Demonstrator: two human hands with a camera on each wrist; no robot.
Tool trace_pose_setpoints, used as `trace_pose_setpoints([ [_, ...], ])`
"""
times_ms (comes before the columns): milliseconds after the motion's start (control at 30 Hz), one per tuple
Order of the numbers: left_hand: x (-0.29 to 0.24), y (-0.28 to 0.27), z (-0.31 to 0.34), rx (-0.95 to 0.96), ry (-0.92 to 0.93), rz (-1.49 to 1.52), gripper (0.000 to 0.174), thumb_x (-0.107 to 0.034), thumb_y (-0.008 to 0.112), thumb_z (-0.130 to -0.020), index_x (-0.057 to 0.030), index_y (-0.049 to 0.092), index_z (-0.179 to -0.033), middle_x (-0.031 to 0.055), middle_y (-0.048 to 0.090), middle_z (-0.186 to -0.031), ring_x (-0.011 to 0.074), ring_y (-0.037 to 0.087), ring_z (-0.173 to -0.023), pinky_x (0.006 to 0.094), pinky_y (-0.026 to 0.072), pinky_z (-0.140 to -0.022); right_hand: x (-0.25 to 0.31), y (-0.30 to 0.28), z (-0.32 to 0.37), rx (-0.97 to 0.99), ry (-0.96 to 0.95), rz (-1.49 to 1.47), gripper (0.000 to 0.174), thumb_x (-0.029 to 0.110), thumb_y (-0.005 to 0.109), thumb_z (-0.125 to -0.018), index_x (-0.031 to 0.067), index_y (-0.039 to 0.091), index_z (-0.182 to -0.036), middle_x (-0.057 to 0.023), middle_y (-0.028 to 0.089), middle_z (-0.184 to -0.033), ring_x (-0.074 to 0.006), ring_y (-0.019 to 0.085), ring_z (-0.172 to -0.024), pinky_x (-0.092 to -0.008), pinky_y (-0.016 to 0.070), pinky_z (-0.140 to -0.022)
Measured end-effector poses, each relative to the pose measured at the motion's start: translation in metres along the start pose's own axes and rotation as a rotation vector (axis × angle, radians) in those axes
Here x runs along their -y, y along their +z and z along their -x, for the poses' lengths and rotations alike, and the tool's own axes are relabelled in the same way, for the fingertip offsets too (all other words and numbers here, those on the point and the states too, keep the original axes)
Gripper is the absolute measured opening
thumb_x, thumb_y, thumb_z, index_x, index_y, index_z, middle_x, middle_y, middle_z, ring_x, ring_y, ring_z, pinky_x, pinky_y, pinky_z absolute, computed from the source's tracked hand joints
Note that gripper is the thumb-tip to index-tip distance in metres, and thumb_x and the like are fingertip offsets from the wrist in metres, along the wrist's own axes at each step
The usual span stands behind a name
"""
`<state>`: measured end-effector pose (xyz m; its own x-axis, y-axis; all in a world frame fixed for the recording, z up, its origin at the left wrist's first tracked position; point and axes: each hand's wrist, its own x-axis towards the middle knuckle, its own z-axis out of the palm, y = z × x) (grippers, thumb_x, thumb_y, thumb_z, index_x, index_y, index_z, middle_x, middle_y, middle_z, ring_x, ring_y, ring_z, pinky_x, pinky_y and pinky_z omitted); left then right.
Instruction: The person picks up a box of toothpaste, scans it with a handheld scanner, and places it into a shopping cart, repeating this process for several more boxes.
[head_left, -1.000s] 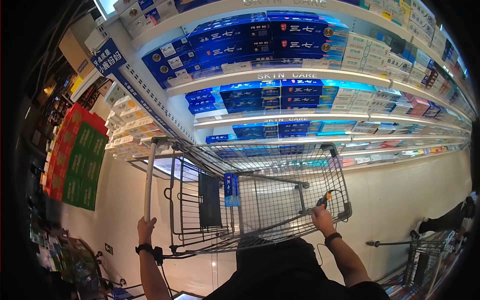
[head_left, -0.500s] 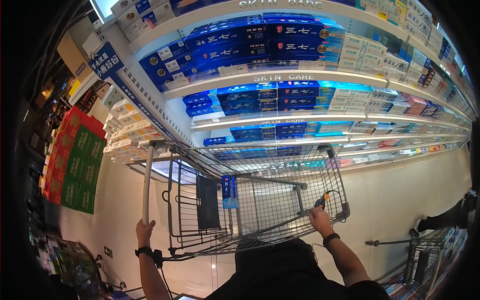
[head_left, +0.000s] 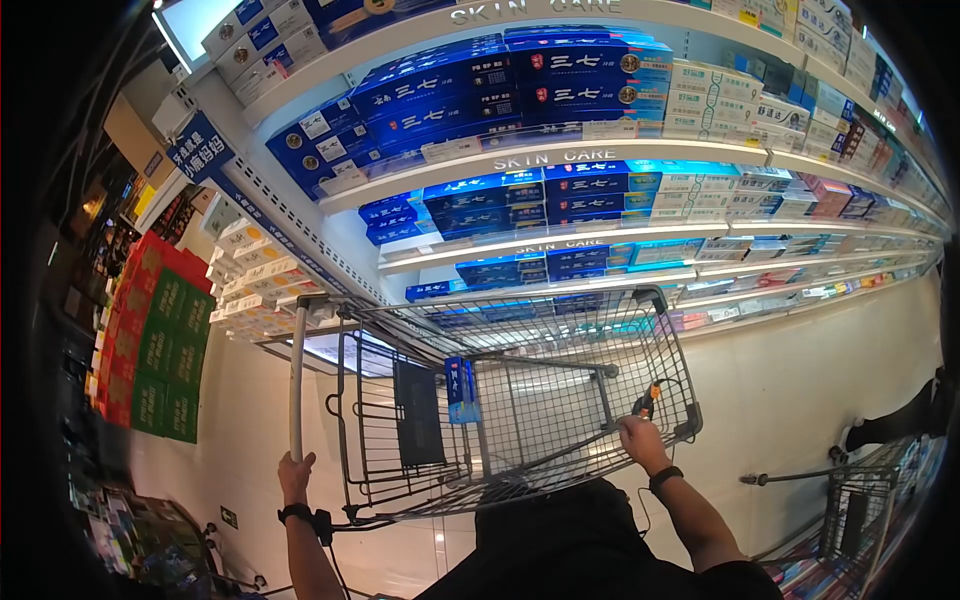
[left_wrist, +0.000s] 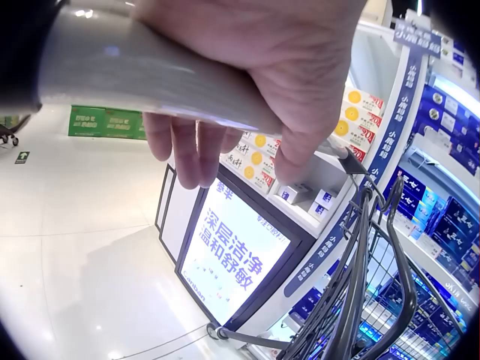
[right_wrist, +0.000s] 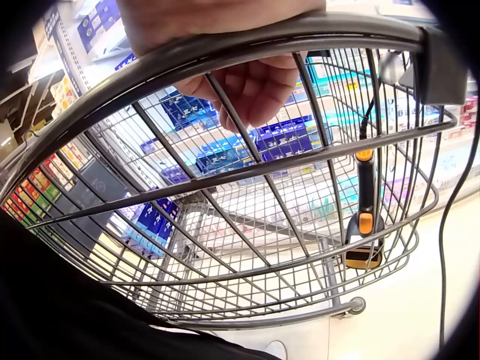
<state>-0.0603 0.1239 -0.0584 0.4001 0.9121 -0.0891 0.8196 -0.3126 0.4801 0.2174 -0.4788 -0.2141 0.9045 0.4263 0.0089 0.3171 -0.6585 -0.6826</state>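
Observation:
A wire shopping cart [head_left: 545,400] stands sideways before me. My left hand [head_left: 296,474] holds the end of its pale handle [head_left: 299,385]; in the left wrist view the palm lies over the bar, fingers hanging down past it. On the cart's near side my right hand [head_left: 645,443] grips the dark rim [right_wrist: 367,31], fingers curled over it to the inside. A blue toothpaste box [head_left: 461,388] stands in the cart beside a dark panel [head_left: 419,415]. Close to the right hand, an orange-and-black handheld device with a cord [right_wrist: 367,187] hangs at the cart's far end.
Shelves [head_left: 590,156] stacked with blue and white toothpaste boxes run along the cart's far side. Red and green cartons [head_left: 165,350] are piled at left. Another cart [head_left: 850,510] and a person's dark-clothed leg [head_left: 895,410] are at right. A lit sign [left_wrist: 229,255] stands below the handle.
The shelves have shifted slightly left in the head view, and the other cart slightly right. Both hands keep their places on the cart.

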Motion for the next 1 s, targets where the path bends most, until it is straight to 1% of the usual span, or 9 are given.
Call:
trace_pose_setpoints([
  [367, 0.002, 0.0, 0.0, -0.004, -0.001, -0.014, 0.035, -0.03, 0.07, -0.07, 0.0027, 0.06, -0.08, 0.0128, 0.062, -0.064, 0.0235, 0.061, -0.058, 0.0366, 0.0497, -0.059, 0.004, -0.004, -0.003, 0.015, -0.016, -0.019, 0.012, 0.008, 0.056, -0.083, 0.0021, 0.065, -0.089, -0.0184, 0.067, -0.084, -0.0381, 0.064, -0.077, -0.0444, 0.0528, -0.069],
  [667, 0.006, 0.002, -0.003, -0.013, 0.011, -0.026, 0.035, -0.029, 0.07, -0.071, 0.0029, 0.06, -0.079, 0.0134, 0.063, -0.064, 0.0244, 0.062, -0.058, 0.0373, 0.05, -0.059, 0.0, -0.001, -0.002, 0.002, -0.014, -0.015, 0.014, 0.009, 0.057, -0.083, 0.002, 0.065, -0.091, -0.0186, 0.067, -0.085, -0.0384, 0.065, -0.078, -0.0449, 0.0528, -0.069],
  [767, 0.003, 0.001, -0.001, -0.014, 0.006, -0.027, 0.034, -0.029, 0.069, -0.071, 0.0028, 0.06, -0.078, 0.013, 0.062, -0.063, 0.0239, 0.061, -0.057, 0.0372, 0.0495, -0.058, 0.006, -0.004, -0.002, 0.02, 0.015, -0.01, 0.014, 0.006, 0.059, -0.081, 0.0003, 0.066, -0.09, -0.0189, 0.066, -0.083, -0.0371, 0.065, -0.08, -0.0424, 0.0521, -0.072],
  [833, 0.003, 0.002, -0.001, -0.02, 0.011, -0.028, 0.034, -0.029, 0.069, -0.071, 0.0027, 0.06, -0.077, 0.0124, 0.062, -0.063, 0.0232, 0.061, -0.056, 0.037, 0.049, -0.058, 0.004, -0.004, -0.002, 0.02, 0.011, -0.003, 0.013, 0.006, 0.059, -0.081, 0.0004, 0.066, -0.09, -0.0191, 0.066, -0.082, -0.0372, 0.064, -0.08, -0.0426, 0.0521, -0.071],
  [933, -0.002, -0.003, 0.0, 0.05, -0.018, -0.064, 0.041, -0.029, 0.068, -0.071, 0.0063, 0.062, -0.091, 0.0143, 0.065, -0.073, 0.0222, 0.064, -0.064, 0.0346, 0.0522, -0.062, 0.0, -0.001, -0.002, 0.017, -0.007, 0.003, 0.012, 0.008, 0.058, -0.082, 0.0016, 0.065, -0.089, -0.0183, 0.066, -0.083, -0.038, 0.064, -0.078, -0.0445, 0.0524, -0.069],
  [1000, -0.001, -0.004, 0.0, 0.051, -0.011, -0.047, 0.041, -0.029, 0.069, -0.071, 0.0061, 0.062, -0.091, 0.014, 0.065, -0.073, 0.0219, 0.064, -0.064, 0.0347, 0.0521, -0.062, -0.002, 0.0, -0.002, 0.012, -0.019, 0.005, 0.012, 0.009, 0.058, -0.082, 0.0025, 0.065, -0.089, -0.0179, 0.066, -0.083, -0.0384, 0.064, -0.076, -0.0455, 0.0525, -0.068],
])
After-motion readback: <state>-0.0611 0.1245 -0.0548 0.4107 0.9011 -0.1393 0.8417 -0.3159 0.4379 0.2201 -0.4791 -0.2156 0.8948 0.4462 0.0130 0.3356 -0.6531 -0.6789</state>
